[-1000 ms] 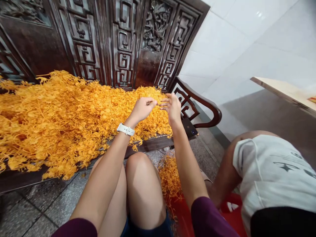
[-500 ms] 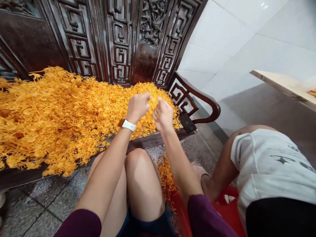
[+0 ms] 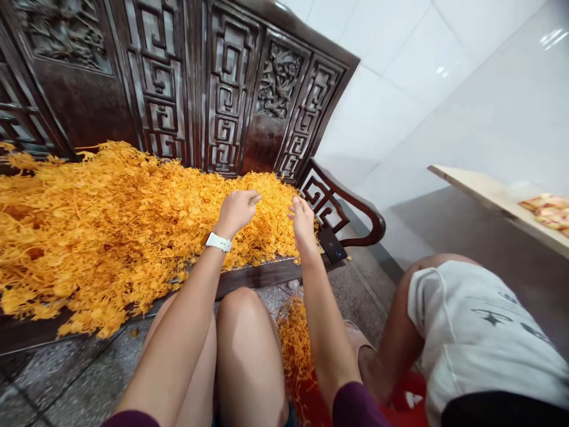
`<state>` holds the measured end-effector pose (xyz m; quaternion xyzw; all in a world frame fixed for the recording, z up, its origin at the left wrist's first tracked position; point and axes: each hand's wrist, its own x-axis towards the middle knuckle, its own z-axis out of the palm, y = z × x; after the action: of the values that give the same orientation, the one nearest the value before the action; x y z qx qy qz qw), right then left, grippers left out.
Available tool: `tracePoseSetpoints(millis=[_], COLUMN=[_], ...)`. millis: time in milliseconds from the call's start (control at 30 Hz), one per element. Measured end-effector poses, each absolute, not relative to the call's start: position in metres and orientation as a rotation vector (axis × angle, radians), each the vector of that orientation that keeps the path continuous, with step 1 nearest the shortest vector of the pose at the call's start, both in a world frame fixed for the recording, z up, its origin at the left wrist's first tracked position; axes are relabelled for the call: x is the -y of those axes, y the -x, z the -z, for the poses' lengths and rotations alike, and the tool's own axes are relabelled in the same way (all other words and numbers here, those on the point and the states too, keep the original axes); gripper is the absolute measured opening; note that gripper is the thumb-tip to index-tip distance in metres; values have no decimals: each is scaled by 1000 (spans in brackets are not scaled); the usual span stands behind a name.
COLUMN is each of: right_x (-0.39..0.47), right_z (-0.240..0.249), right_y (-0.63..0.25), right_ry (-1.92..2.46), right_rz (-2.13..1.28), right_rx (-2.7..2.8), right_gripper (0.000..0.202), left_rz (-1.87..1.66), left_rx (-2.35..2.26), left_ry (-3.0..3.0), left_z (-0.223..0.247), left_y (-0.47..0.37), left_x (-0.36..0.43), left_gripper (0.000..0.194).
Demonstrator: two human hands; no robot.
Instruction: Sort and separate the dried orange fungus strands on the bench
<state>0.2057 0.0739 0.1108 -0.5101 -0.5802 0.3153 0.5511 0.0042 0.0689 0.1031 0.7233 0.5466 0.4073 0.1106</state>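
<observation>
A long heap of bright orange stringy pieces [image 3: 133,219], some with flower-like ends, covers the seat of a carved dark wooden bench [image 3: 271,139]. My left hand [image 3: 239,212], with a white-strapped watch [image 3: 218,241] at its wrist, is held over the heap's right part. Its thumb and fingers are pressed together; anything between them is too small to make out. To its right, my right hand [image 3: 303,220] is raised over the heap's right end, fingers slightly apart, with nothing visible in it. A gap separates the two hands.
A dark phone [image 3: 332,245] lies at the bench's right end, by the curved armrest [image 3: 376,225]. More orange strands [image 3: 296,341] hang low beside my right knee, near something red. A person in pale shorts [image 3: 480,320] sits at right. Beyond is a wooden board [image 3: 480,193].
My hands have moved farther apart, and the right hand's curled fingers have loosened. The view has shifted, showing more of the bench back and the board at right.
</observation>
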Motion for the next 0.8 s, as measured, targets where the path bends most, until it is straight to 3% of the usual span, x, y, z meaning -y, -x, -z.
tracePoseSetpoints(millis=[200,267,433,533,600,800], right_x=[-60,-50,29,61,51,-23], right_z=[-131,-138,-139,-137,-137,-111], right_y=[-199,-196,-162,-150,-155,-180], right_ry=[1194,1208,1053,408,387,891], right_rz=[-136,-111,-403,-1216,-1591,-1710], right_rx=[1994,2164,2279,2464,2096,774], right_gripper=[41,46,46,44,48,56], left_rz=[-756,-717,-819,-1084,-1375,-1984], left_rx=[-1592,-1550,-1748,-1787,-1688,-1316], left_ry=[-2581,-2593,-2363,-2122,-1938,-1430], left_z=[-110,-109,-95,-91,-94,-121], left_y=[-24,-24,2,22,30,31], left_x=[-45,-43,-67,-83,-83,-60], left_gripper=[38,37,23,24,26,29])
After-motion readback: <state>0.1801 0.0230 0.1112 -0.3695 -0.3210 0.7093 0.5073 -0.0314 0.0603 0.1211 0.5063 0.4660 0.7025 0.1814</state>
